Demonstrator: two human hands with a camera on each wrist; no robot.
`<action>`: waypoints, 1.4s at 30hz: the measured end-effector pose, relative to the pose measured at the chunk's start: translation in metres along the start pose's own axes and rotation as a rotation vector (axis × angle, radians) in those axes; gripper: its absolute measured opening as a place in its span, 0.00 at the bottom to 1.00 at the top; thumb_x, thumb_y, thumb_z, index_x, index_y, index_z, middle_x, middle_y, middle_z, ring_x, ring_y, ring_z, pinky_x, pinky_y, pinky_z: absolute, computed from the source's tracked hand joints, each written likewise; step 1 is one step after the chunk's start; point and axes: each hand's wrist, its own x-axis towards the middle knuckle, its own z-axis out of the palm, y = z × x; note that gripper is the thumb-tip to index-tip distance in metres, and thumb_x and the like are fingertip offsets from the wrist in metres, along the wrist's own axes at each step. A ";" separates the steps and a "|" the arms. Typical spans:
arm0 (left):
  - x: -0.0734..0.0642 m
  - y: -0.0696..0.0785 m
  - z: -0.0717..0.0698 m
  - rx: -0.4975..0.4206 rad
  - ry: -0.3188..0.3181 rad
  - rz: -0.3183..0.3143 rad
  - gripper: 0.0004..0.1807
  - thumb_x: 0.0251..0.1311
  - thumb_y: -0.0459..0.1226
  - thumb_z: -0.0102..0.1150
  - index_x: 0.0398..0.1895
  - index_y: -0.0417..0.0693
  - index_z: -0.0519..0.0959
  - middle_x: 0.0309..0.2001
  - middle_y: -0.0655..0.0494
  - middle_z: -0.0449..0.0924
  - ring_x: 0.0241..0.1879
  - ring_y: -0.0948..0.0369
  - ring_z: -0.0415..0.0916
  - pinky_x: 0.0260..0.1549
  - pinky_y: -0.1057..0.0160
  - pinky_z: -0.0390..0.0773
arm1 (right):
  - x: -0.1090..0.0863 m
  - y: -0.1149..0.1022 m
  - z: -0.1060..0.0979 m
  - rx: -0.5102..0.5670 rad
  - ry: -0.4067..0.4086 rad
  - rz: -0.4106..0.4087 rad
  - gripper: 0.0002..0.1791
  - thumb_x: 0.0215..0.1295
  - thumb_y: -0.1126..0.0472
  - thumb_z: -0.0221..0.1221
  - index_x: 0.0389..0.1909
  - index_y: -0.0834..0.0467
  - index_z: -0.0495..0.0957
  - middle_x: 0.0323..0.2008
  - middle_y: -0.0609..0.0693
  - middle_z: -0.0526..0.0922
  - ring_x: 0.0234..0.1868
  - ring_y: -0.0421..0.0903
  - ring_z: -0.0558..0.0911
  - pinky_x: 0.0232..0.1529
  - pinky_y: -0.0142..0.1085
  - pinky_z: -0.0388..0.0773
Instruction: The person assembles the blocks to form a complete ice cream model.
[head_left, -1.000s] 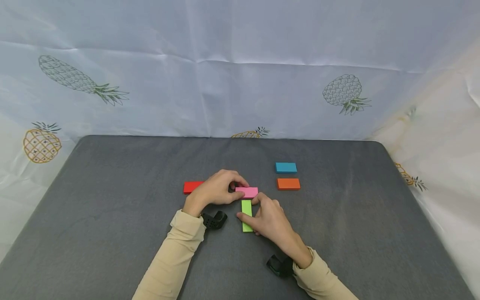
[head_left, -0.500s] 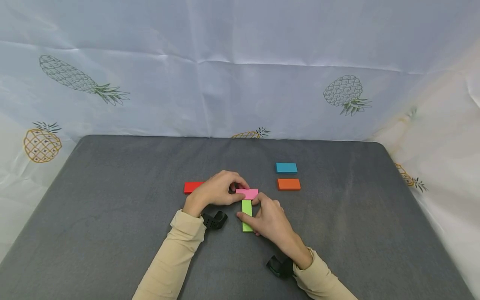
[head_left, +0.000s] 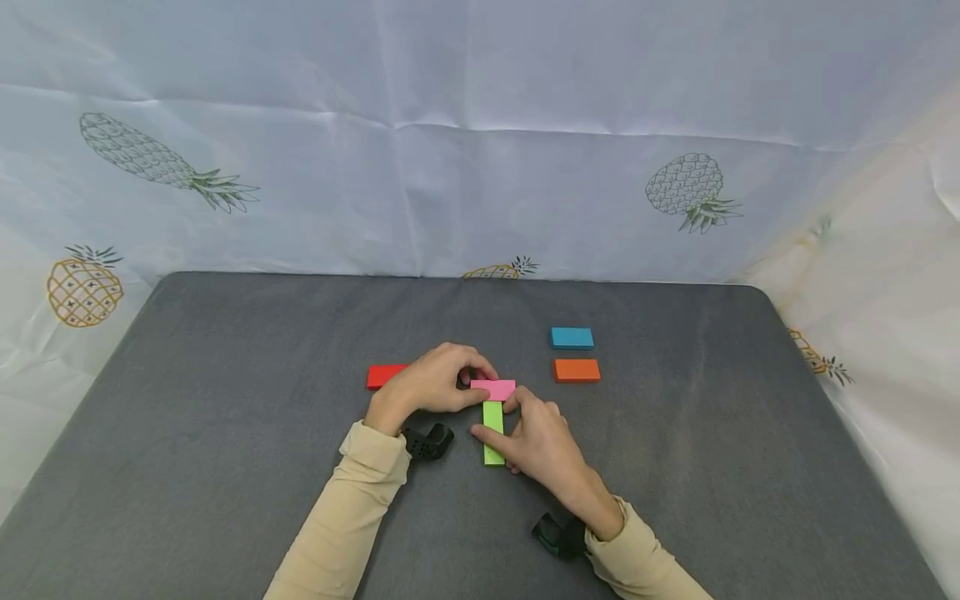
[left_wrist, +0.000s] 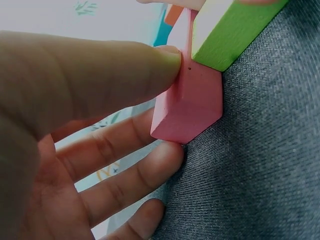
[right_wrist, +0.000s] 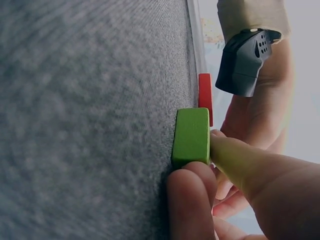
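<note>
A pink block (head_left: 495, 389) lies crosswise at the far end of a green block (head_left: 493, 454), the two forming a T on the grey cloth. My left hand (head_left: 435, 379) pinches the pink block, thumb on its near side and fingers behind it. In the left wrist view the green block (left_wrist: 235, 30) meets the side of the pink block (left_wrist: 192, 100). My right hand (head_left: 542, 437) holds the green block between thumb and fingers. The right wrist view shows the end of the green block (right_wrist: 191, 135) resting on the cloth.
A red block (head_left: 384, 376) lies left, partly behind my left hand. To the right are a blue block (head_left: 572, 337) and, nearer, an orange block (head_left: 577, 371). A pale pineapple-print curtain (head_left: 450, 192) hangs behind the grey table (head_left: 225, 433).
My left hand has drawn the pink block slightly nearer, up against the far end of the green block. The right hand has stayed nearly still on the green block.
</note>
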 end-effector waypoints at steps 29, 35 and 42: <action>0.000 -0.001 0.000 -0.024 -0.016 0.002 0.12 0.66 0.36 0.65 0.50 0.45 0.86 0.47 0.52 0.86 0.39 0.63 0.77 0.43 0.67 0.78 | 0.034 0.051 -0.019 0.222 -0.046 -0.264 0.27 0.64 0.55 0.70 0.61 0.61 0.78 0.11 0.48 0.74 0.07 0.35 0.68 0.09 0.34 0.68; 0.001 -0.001 0.000 -0.027 -0.024 -0.004 0.12 0.66 0.36 0.65 0.51 0.45 0.86 0.47 0.51 0.86 0.40 0.63 0.77 0.44 0.67 0.78 | 0.034 0.051 -0.019 0.210 -0.048 -0.264 0.24 0.63 0.55 0.71 0.57 0.61 0.80 0.10 0.48 0.74 0.06 0.34 0.68 0.10 0.34 0.68; 0.001 -0.002 0.000 -0.024 -0.021 0.005 0.12 0.66 0.36 0.65 0.51 0.45 0.86 0.46 0.52 0.86 0.40 0.63 0.78 0.44 0.67 0.78 | 0.034 0.052 -0.018 0.202 -0.041 -0.273 0.23 0.63 0.55 0.71 0.56 0.60 0.81 0.10 0.48 0.74 0.06 0.34 0.67 0.09 0.34 0.67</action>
